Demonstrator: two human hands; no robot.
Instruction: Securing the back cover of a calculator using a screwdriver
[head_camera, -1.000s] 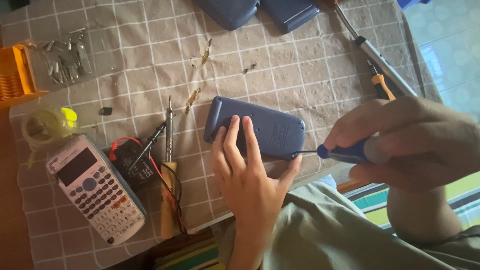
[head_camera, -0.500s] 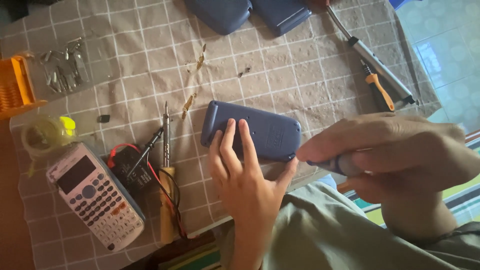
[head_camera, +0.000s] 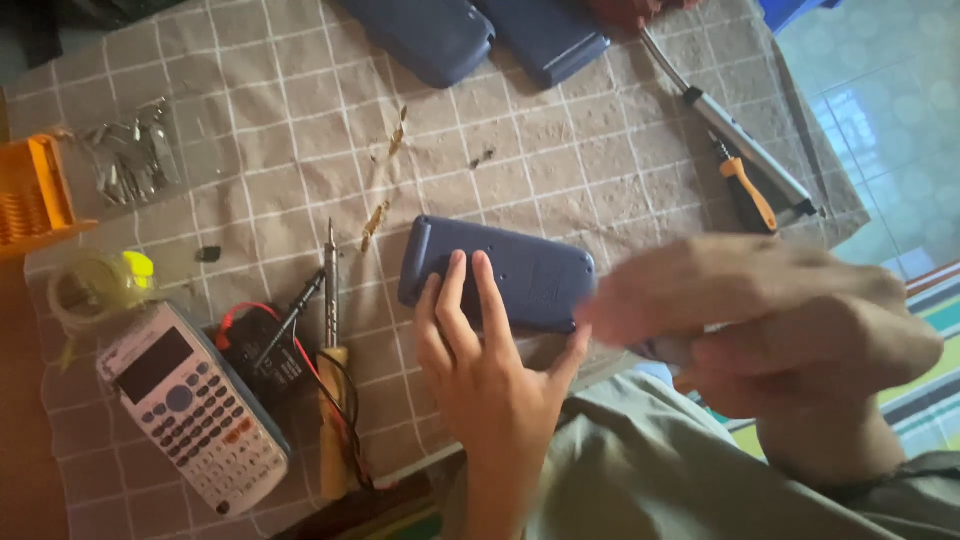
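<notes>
A dark blue calculator (head_camera: 520, 275) lies face down on the checked beige cloth (head_camera: 600, 170). My left hand (head_camera: 490, 370) presses on its near edge, with fingers spread flat across its back. My right hand (head_camera: 780, 320) is blurred at the calculator's right end. Its fingers are curled around a small screwdriver, whose handle barely shows under them. The screwdriver's tip is hidden by the blur.
A white calculator (head_camera: 190, 410) lies face up at lower left. Beside it are a black part with red wires (head_camera: 265, 360) and a wooden-handled soldering iron (head_camera: 332, 400). Two blue covers (head_camera: 420, 35) lie at the top. An orange-handled tool (head_camera: 748, 190) and a metal rod tool (head_camera: 740, 135) lie right. An orange box (head_camera: 35, 190) and a screw bag (head_camera: 130, 165) sit left.
My right hand has moved left, up to the calculator's right end, and now blurs and hides the screwdriver. My left hand stays on the calculator.
</notes>
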